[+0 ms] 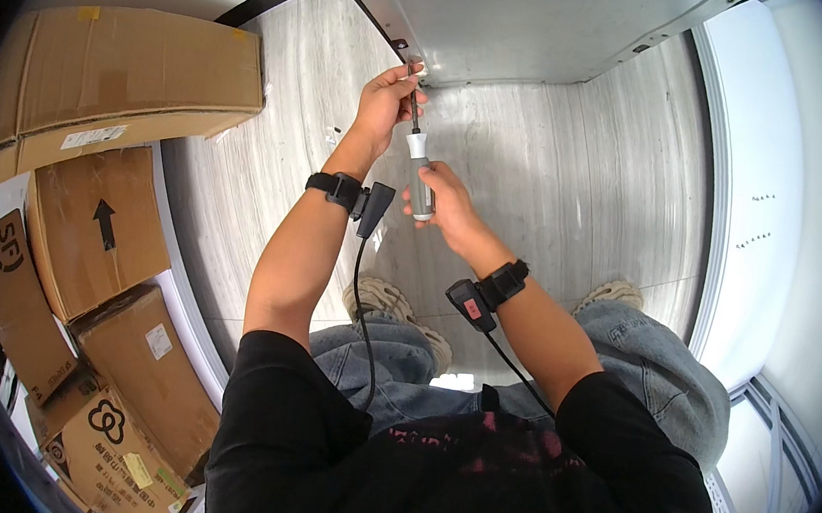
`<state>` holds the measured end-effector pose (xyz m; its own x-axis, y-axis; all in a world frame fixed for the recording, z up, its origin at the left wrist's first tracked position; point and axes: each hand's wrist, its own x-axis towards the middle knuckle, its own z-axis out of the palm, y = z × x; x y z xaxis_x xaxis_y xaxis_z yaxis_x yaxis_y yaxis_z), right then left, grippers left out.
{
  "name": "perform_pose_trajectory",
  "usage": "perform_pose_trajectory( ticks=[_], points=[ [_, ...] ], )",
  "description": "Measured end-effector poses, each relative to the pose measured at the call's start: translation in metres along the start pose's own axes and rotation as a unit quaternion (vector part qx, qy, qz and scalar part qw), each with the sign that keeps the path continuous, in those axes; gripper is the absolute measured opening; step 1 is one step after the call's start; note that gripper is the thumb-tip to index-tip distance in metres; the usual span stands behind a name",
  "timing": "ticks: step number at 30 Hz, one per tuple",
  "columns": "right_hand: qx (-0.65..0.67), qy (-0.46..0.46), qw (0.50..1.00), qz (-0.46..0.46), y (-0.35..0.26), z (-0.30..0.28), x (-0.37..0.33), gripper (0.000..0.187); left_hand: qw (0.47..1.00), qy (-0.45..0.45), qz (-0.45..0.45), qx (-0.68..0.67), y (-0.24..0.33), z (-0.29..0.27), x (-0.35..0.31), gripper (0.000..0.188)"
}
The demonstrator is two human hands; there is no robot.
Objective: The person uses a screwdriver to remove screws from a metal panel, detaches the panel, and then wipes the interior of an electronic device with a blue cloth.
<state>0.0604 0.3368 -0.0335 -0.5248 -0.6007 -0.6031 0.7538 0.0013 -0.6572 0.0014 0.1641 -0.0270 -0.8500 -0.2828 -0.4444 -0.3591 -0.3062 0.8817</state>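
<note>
A screwdriver (pixel 422 183) with a grey and white handle points away from me. My right hand (pixel 450 206) is closed round its handle. Its dark shaft (pixel 415 113) runs up to the lower corner of a grey sheet-metal cabinet (pixel 532 31). Close to that corner, my left hand (pixel 382 110) has its fingers closed about the shaft near the tip. The tip and whatever it touches are mostly hidden by those fingers. Small holes and dark slots line the cabinet's edge.
Several cardboard boxes (pixel 143 63) are piled along the left side. A white panel (pixel 773 193) stands to the right, above the grey wood-look floor (pixel 566 192). Black wrist straps (pixel 336 190) carry small devices with cables running back to me. Tiny dark bits (pixel 334 133) lie on the floor.
</note>
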Motion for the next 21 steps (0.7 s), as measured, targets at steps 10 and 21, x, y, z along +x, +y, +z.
perform_pose_trajectory(
  ticks=[10, 21],
  points=[
    [0.016, -0.002, 1.000, -0.002, -0.005, 0.000, -0.003, 0.037, 1.000, 0.018, 0.006, 0.003, -0.001, 0.005, -0.002, 0.023],
    [0.140, -0.061, 0.988, 0.020, 0.002, -0.011, 0.004, 0.034, 1.000, 0.029, -0.002, 0.002, 0.003, 0.009, -0.003, 0.021]
  ],
)
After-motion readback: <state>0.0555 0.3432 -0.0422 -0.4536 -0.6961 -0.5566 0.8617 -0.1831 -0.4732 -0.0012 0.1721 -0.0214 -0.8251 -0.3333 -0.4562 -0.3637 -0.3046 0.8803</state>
